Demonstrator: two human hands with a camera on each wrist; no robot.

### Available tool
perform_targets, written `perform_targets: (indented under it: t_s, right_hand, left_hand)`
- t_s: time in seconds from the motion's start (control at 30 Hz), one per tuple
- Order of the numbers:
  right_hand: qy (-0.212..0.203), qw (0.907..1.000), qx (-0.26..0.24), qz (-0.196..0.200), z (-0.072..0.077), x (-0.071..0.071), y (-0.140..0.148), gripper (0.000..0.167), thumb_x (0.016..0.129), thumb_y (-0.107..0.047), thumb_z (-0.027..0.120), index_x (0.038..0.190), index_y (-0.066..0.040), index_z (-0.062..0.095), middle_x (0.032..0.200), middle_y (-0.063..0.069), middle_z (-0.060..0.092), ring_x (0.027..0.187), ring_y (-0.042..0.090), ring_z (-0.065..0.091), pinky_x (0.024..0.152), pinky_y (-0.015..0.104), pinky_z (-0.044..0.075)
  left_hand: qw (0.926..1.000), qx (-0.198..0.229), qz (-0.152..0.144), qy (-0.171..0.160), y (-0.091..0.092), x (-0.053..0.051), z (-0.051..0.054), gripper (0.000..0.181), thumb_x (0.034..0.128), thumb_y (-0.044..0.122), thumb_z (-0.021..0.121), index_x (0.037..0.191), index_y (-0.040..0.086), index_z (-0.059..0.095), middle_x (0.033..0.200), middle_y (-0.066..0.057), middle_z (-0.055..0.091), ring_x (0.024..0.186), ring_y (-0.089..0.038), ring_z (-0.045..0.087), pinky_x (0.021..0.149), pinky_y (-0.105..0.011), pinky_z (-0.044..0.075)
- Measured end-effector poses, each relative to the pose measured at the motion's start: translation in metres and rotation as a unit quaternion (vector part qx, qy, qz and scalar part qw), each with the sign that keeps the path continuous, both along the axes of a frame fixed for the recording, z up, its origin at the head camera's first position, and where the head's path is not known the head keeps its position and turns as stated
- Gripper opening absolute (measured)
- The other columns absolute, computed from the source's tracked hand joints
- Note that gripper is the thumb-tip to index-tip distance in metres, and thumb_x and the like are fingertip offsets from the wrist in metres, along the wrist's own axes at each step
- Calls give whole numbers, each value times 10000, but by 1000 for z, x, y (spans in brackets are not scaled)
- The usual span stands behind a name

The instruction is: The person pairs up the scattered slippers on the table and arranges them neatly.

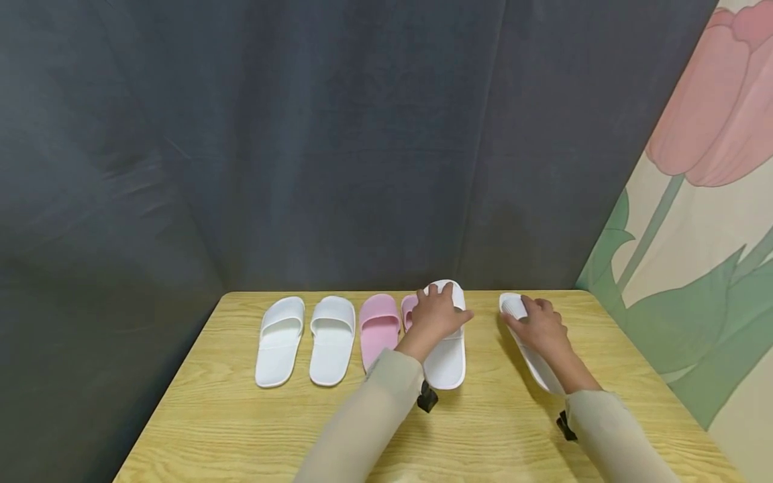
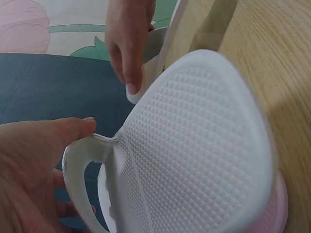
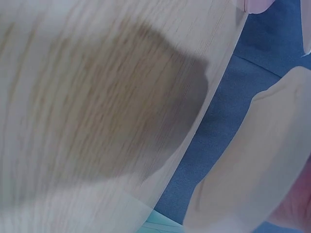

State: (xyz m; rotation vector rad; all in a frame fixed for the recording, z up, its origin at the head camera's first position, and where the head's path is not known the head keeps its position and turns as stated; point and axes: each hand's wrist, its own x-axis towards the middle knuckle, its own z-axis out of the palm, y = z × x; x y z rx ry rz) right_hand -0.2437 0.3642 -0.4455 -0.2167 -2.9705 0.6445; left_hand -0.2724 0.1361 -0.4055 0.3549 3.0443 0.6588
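In the head view my left hand [image 1: 436, 314] spans the strap of a white slipper [image 1: 445, 365], which overlaps a pink slipper [image 1: 407, 306]. The left wrist view shows the thumb against the strap edge, fingers behind it, and this slipper's textured footbed [image 2: 194, 145] tilted. Farther right, my right hand [image 1: 543, 329] grips another white slipper [image 1: 540, 369] around its strap end. That slipper leans on its side and casts a shadow on the wood. The right wrist view is blurred, with a pale slipper part [image 3: 252, 160] at right.
Left of the hands, two white slippers [image 1: 276, 355] [image 1: 331, 355] and a pink slipper [image 1: 379, 329] lie in a row on the wooden table [image 1: 241, 429]. A dark curtain [image 1: 362, 147] hangs behind the table. A tulip-painted wall [image 1: 682, 302] stands on the right.
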Motion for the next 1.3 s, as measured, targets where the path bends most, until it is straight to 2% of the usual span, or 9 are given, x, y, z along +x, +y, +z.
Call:
perform_targets:
  t_s: [0.3,0.5,0.8,1.1,1.3]
  right_hand:
    - [-84,9999,-40,-71,3,-6,1,820,995,-546,524,1526,42,317,1475,396,285,1282,656,339,949,773,339]
    - [-109,9997,-50,-231,1,-9,4,802,999,-522,528,1523,47,317,1467,399,287,1286,646,340,965,762,338]
    - [-202,9994,-151,-258,-3,-17,4,806,1008,-528,511,1541,35,291,1497,390,257,1314,632,321,997,750,326]
    - [-239,9992,-146,-289,-7,-22,6,813,1001,-553,507,1545,16,303,1498,383,267,1317,626,332,1002,748,323]
    - [-241,9990,-203,-312,-9,-23,9,803,1001,-544,501,1544,14,305,1500,383,265,1318,626,330,1004,749,321]
  left_hand:
    - [10000,-53,59,48,23,-7,-9,802,873,640,664,1528,234,439,1437,-91,510,1300,-327,471,858,-398,532]
    - [10000,8,-11,13,37,-12,-19,814,878,656,642,1535,221,434,1445,-102,512,1305,-341,477,885,-405,531]
    - [9998,185,64,79,46,-13,-31,798,888,633,642,1534,211,440,1414,-113,533,1272,-341,505,948,-426,503]
    - [9999,32,102,-66,62,-16,-31,807,904,653,613,1556,223,411,1473,-105,489,1328,-342,459,962,-419,503]
    - [10000,-48,43,-47,70,-15,-31,819,899,696,587,1541,210,432,1454,-108,509,1305,-329,481,928,-398,523]
